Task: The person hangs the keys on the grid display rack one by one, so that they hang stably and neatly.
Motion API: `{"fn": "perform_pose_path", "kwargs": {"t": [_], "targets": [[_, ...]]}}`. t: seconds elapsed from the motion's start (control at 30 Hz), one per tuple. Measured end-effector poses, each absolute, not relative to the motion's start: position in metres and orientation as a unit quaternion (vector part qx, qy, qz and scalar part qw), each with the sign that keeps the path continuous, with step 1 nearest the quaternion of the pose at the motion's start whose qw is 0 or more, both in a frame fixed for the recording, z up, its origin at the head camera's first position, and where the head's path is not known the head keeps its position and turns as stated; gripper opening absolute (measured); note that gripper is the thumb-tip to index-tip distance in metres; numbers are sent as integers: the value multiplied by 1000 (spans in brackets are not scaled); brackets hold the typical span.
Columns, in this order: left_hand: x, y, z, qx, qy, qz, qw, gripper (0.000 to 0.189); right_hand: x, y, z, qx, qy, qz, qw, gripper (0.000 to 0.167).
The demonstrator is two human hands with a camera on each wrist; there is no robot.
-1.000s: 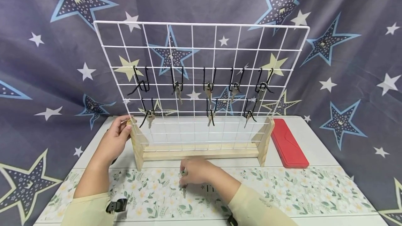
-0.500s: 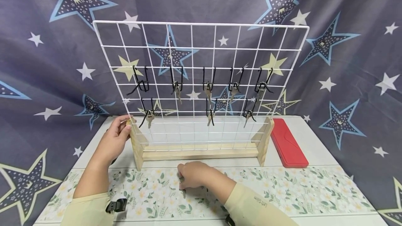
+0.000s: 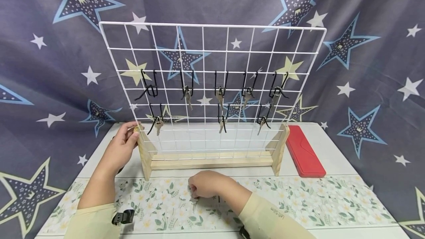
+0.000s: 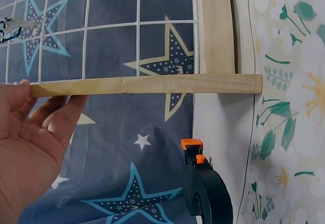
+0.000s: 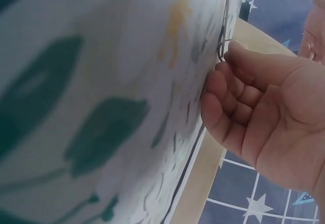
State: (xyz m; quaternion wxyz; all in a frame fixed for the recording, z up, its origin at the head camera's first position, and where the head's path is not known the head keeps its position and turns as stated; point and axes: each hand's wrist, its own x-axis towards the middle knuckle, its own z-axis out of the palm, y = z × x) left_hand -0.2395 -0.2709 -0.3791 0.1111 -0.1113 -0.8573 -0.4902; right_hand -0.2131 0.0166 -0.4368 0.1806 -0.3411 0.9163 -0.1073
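My left hand grips the top of the left wooden upright of a white wire grid rack. In the left wrist view the thumb lies on one face of that wood and the fingers on the other. At the front middle of the table, my right hand is low over the flowered cloth, its fingers curled. A small metal key shows below the fingertips. Seen from the right wrist, thumb and forefinger pinch the key's ring close against the cloth.
Black hooks hang on the grid in two rows. Keys hang on most of them; the upper left hook bears none. A red case lies right of the rack. Behind it hangs a star-patterned curtain.
My right hand has shifted slightly, its fingers curling in more over the key on the cloth. The left hand stays on the upright.
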Motion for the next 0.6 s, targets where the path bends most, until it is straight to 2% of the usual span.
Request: {"fn": "perform_pose_path", "kwargs": {"t": [0.3,0.6], "targets": [[-240,-271,-379,-112,-857,-490,110,44,-217,21,-430,-377,902,-121,173,14],[-239,-271,-378,-111,-853,-499,104,44,-219,25,-420,-399,898,-118,143,14]]}}
